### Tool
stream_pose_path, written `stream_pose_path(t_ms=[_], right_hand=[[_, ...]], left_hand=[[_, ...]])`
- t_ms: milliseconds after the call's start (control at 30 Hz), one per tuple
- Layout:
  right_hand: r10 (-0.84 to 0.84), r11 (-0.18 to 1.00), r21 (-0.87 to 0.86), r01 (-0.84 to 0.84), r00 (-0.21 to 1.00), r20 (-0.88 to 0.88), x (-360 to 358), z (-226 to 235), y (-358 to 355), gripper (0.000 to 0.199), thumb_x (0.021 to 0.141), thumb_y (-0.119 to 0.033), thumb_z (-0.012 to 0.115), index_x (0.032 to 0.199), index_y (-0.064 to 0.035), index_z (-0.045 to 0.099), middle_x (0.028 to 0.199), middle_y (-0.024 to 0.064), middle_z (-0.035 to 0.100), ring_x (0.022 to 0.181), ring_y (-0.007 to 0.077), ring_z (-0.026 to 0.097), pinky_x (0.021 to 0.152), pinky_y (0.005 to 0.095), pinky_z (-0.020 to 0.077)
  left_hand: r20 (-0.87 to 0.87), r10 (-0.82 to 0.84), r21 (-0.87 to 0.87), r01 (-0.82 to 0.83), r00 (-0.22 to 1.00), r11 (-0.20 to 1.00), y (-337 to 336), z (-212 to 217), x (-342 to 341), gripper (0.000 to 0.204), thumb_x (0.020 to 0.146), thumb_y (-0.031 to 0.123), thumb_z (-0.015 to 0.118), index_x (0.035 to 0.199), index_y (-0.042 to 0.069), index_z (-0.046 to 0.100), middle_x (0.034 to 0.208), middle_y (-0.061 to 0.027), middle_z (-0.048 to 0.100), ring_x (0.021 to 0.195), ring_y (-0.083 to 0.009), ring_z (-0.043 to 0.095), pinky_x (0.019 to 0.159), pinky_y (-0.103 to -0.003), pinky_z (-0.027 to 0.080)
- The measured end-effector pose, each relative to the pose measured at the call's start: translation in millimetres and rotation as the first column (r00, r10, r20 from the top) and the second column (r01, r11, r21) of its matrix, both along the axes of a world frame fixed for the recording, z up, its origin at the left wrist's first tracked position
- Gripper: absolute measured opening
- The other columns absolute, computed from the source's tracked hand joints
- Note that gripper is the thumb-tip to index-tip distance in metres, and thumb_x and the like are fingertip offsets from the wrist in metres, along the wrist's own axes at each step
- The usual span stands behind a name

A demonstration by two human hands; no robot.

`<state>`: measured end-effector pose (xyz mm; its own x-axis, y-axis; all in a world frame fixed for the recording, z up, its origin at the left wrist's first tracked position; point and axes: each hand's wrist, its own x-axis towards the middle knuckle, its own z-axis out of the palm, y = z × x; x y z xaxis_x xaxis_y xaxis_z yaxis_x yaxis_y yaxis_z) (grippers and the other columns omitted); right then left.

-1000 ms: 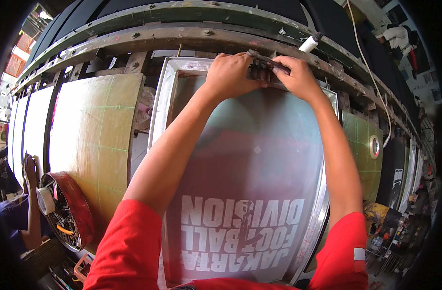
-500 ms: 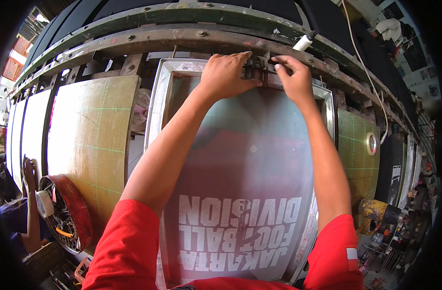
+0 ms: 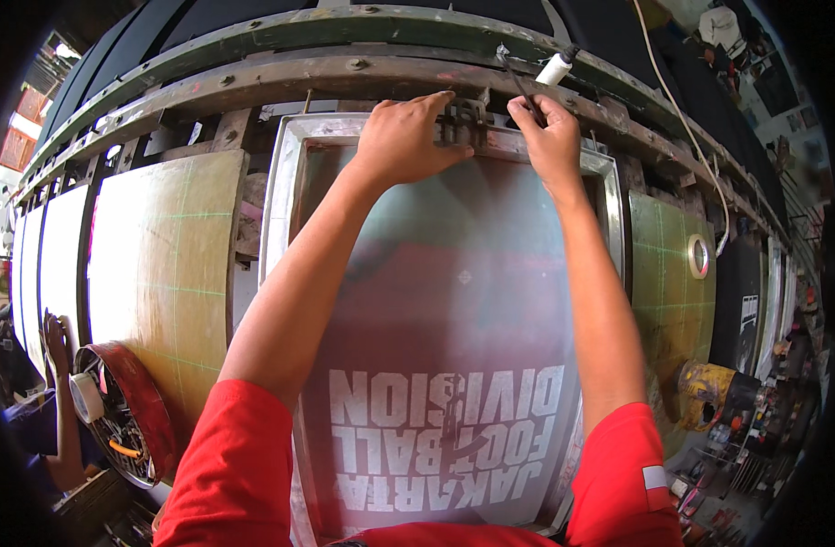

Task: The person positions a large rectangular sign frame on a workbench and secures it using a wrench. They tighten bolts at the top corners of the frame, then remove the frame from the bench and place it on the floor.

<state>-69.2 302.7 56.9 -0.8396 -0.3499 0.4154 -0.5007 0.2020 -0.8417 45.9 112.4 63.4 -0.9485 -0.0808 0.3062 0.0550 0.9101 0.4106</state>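
A silk-screen frame with a metal rim lies before me, its mesh carrying pale mirrored block lettering. At the far rim sits a dark metal clamp. My left hand grips this clamp, thumb on the near side and fingers reaching over the far side; its fingertips are partly hidden. Just right of it, my right hand pinches a thin dark rod between thumb and fingers. The rod tilts up and away, apart from the clamp; its exact kind is unclear.
Long metal rails run behind the frame. Gridded boards flank it, the left board and the right one bearing a tape roll. A red-rimmed tool tub, a yellow power tool, a white bottle and another person's hand are nearby.
My right hand has lifted slightly off the clamp, and the dark rod in it now shows. My left hand stays on the clamp. The whole view has shifted a little.
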Motion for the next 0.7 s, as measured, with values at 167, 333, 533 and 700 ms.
stream_pose_path(t_ms=[167,333,533,700], right_hand=[[0.014,1.0,-0.019,-0.014,0.999,0.029,0.9,1.3,0.2,0.023,0.087,-0.023,0.071,0.089,0.0,0.07,0.072,-0.0001,0.066,0.068,0.0051,0.056,0.064,0.0243,0.0445],[0.017,0.999,-0.048,-0.015,0.999,0.038,-0.1,1.5,-0.4,0.023,0.087,-0.024,0.071,0.089,-0.0008,0.071,0.073,0.0005,0.067,0.07,0.0053,0.056,0.065,0.024,0.0448],[0.013,0.999,-0.051,-0.014,1.0,-0.02,3.1,5.5,-1.8,0.023,0.087,-0.024,0.072,0.089,-0.0016,0.071,0.068,-0.0022,0.062,0.065,0.0044,0.052,0.06,0.0238,0.0413],[0.056,0.996,0.064,-0.059,0.997,0.046,4.2,9.3,-6.8,0.021,0.085,-0.023,0.072,0.091,-0.002,0.071,0.066,-0.002,0.061,0.063,0.005,0.051,0.059,0.0247,0.0417]], left_hand=[[0.035,-0.007,0.008,0.007,0.999,1.0,-0.7,3.5,-0.2,0.083,0.072,0.051,0.076,0.137,0.005,0.051,0.12,-0.0207,0.065,0.114,-0.0336,0.061,0.102,-0.044,0.041],[0.072,-0.006,0.015,0.005,0.997,1.0,-0.4,4.7,-1.9,0.083,0.072,0.05,0.076,0.137,0.004,0.051,0.111,-0.0219,0.068,0.109,-0.035,0.063,0.101,-0.044,0.043],[0.026,0.0,-0.035,0.001,1.0,0.999,-0.4,2.8,-0.5,0.084,0.072,0.052,0.074,0.135,0.001,0.052,0.103,-0.0182,0.07,0.104,-0.0301,0.066,0.096,-0.043,0.044],[0.035,-0.027,0.008,0.027,0.999,1.0,-3.4,2.1,-0.3,0.079,0.078,0.051,0.069,0.139,0.006,0.048,0.106,-0.022,0.068,0.106,-0.0359,0.064,0.1,-0.044,0.042]])
